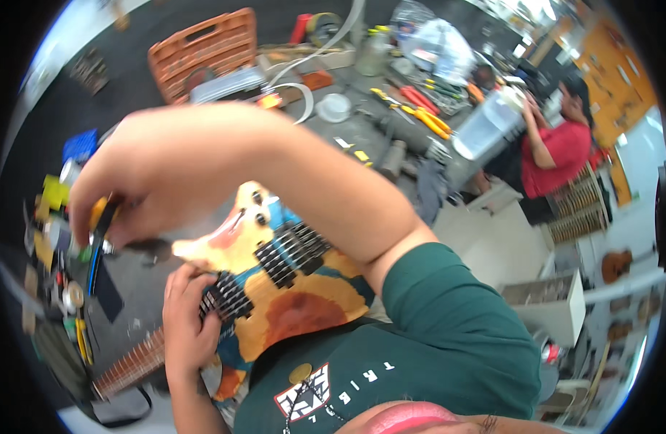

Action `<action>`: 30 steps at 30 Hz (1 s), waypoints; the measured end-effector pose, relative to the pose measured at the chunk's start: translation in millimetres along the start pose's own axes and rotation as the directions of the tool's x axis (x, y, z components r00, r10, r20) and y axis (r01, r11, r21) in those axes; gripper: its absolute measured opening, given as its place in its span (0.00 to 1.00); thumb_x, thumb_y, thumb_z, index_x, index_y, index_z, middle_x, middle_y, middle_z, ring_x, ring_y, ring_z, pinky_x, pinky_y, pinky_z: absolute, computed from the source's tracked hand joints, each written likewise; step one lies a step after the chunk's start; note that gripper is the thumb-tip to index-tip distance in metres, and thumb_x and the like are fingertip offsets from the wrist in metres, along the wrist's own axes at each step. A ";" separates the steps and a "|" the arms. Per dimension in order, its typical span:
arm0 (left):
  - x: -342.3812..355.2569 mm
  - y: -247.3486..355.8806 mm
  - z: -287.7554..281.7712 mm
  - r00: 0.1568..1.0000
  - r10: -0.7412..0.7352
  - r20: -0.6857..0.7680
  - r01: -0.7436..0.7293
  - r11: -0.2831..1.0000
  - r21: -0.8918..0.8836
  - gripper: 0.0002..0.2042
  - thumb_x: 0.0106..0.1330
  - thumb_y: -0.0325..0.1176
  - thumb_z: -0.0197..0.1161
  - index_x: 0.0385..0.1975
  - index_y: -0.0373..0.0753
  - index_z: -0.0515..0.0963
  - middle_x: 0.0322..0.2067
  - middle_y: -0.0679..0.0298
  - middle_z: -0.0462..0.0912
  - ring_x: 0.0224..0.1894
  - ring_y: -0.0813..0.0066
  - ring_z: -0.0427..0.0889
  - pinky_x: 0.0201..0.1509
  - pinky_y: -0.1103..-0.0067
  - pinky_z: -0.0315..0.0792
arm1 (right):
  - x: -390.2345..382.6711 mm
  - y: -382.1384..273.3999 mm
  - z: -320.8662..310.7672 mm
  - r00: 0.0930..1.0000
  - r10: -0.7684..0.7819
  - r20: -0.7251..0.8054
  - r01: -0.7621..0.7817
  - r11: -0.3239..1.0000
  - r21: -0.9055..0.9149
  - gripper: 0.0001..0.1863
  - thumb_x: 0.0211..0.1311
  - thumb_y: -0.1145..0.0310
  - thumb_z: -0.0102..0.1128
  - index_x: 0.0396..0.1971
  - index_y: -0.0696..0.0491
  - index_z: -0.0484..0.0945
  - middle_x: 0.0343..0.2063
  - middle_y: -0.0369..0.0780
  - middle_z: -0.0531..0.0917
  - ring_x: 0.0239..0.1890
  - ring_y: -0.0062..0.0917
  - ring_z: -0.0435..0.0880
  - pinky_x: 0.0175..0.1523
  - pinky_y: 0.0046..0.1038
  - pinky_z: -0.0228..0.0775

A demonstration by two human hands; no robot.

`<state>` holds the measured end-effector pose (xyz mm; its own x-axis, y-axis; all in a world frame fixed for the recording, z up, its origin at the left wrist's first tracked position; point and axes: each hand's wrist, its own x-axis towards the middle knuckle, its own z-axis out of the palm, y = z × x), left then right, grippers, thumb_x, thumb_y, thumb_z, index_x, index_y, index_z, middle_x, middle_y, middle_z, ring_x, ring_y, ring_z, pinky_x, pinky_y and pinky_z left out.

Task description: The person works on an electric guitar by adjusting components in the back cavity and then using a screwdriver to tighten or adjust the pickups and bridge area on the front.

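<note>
An electric guitar [311, 300], painted yellow, blue and rusty brown, lies across my lap with its fretted neck [130, 362] toward the lower left. My left hand [184, 311] wraps over it where the neck meets the body, thumb and fingers around the strings beside the black pickup [228, 296]. Farther along the body sits the black bridge [293, 253]. Raised over the bench at the left, my right hand [123, 188] is closed on a slim black tool [98, 249] with a blue stripe; its exact kind is unclear. My right forearm covers part of the guitar.
The dark workbench [141, 289] holds an open orange tool case [202, 50], yellow-handled pliers [428, 121], a round white container [333, 108] and a glass jar [372, 52]. Small tools crowd its left edge. At the right, a person in red [557, 152] handles a translucent container [490, 123].
</note>
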<state>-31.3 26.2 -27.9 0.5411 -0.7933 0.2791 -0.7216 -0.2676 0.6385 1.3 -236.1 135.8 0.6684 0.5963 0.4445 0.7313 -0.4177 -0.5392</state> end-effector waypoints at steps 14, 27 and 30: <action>-1.2 -2.4 -0.4 1.000 -0.005 0.011 0.005 0.999 0.042 0.27 0.49 0.16 0.55 0.55 0.29 0.81 0.63 0.43 0.81 0.67 0.39 0.78 0.80 0.55 0.67 | -2.8 -18.1 -6.2 0.994 0.062 0.095 -0.034 0.962 -0.270 0.20 0.78 0.50 0.70 0.64 0.37 0.92 0.42 0.40 0.96 0.45 0.38 0.94 0.50 0.42 0.85; -5.8 -3.6 -1.7 0.999 -0.045 0.016 0.044 0.998 0.034 0.28 0.50 0.16 0.56 0.56 0.28 0.81 0.61 0.44 0.80 0.67 0.40 0.77 0.80 0.55 0.67 | 1.9 -9.4 9.3 0.995 -0.067 0.075 0.078 0.985 -0.153 0.20 0.66 0.58 0.68 0.56 0.41 0.95 0.33 0.40 0.93 0.41 0.38 0.94 0.49 0.46 0.85; -1.7 -1.5 -0.7 1.000 -0.010 0.022 0.010 1.000 0.020 0.28 0.50 0.16 0.56 0.56 0.28 0.81 0.60 0.44 0.80 0.67 0.41 0.77 0.79 0.56 0.67 | 1.9 -9.6 11.9 0.999 -0.029 0.038 0.034 0.987 -0.160 0.21 0.66 0.58 0.69 0.57 0.43 0.95 0.33 0.41 0.93 0.42 0.39 0.94 0.52 0.42 0.85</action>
<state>-30.8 28.4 -28.9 0.5389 -0.8024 0.2565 -0.7249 -0.2866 0.6265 -6.0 -222.8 133.3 0.6416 0.6337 0.4321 0.7661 -0.5013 -0.4024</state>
